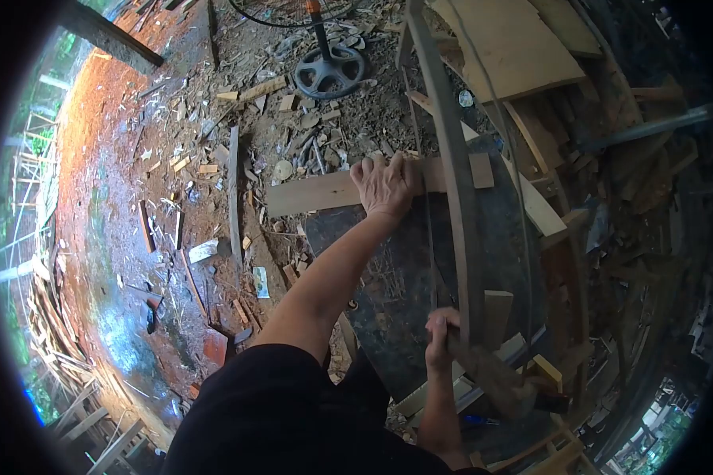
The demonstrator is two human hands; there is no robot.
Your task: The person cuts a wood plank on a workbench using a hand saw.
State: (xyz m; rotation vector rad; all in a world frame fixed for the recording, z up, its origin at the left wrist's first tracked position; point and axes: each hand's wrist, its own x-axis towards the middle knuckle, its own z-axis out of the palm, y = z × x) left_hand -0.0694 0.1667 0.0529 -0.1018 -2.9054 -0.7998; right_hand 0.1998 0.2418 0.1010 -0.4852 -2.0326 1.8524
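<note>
My left hand (382,188) presses down on a wooden plank (313,194), its fingers curled over the far edge. The plank lies across a dark work surface (388,273) and sticks out past its left side. My right hand (440,332) is wrapped around the near end of a wooden frame saw (454,158). Its long beam passes over the plank, right of my left hand. The thin blade (431,253) crosses the plank close to my left fingers. Blur covers the saw's near crosspiece, and the exact contact between blade and wood is hard to make out.
A wood offcut (497,309) sits right of the saw beam. Large boards (511,47) lean at the upper right. Beyond the plank, a black spoked wheel-like base (330,71) stands on ground littered with scraps. A narrow wooden strip (234,194) is at left.
</note>
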